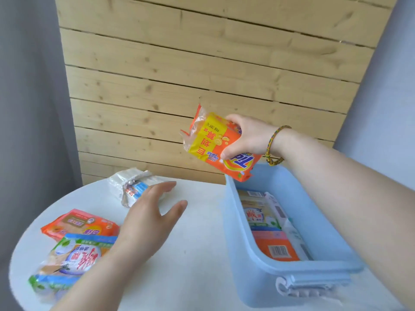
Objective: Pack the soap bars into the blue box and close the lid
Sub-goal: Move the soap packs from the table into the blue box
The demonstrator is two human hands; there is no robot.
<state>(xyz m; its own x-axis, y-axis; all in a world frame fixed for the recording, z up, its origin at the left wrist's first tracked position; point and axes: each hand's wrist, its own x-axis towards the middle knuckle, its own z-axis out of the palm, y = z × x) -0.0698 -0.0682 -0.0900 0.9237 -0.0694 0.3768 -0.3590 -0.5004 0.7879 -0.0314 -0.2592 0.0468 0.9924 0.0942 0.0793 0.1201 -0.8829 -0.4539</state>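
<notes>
My right hand [249, 138] grips an orange and yellow soap pack [215, 144] in the air, above the far left corner of the open blue box [244, 250]. Several wrapped soap bars [269, 230] lie inside the box. My left hand [150, 218] hovers over the white table [197, 254] with fingers spread, holding nothing. Beyond its fingertips lies a white and blue soap pack [132, 187]. At the table's left sit an orange soap pack [78, 224] and a green and blue one [67, 261], partly hidden by my left forearm.
A wooden slat wall [202, 75] stands behind the round table, with grey curtains [33, 108] on both sides. The box has a clip latch [312, 286] on its near end. No lid is in view.
</notes>
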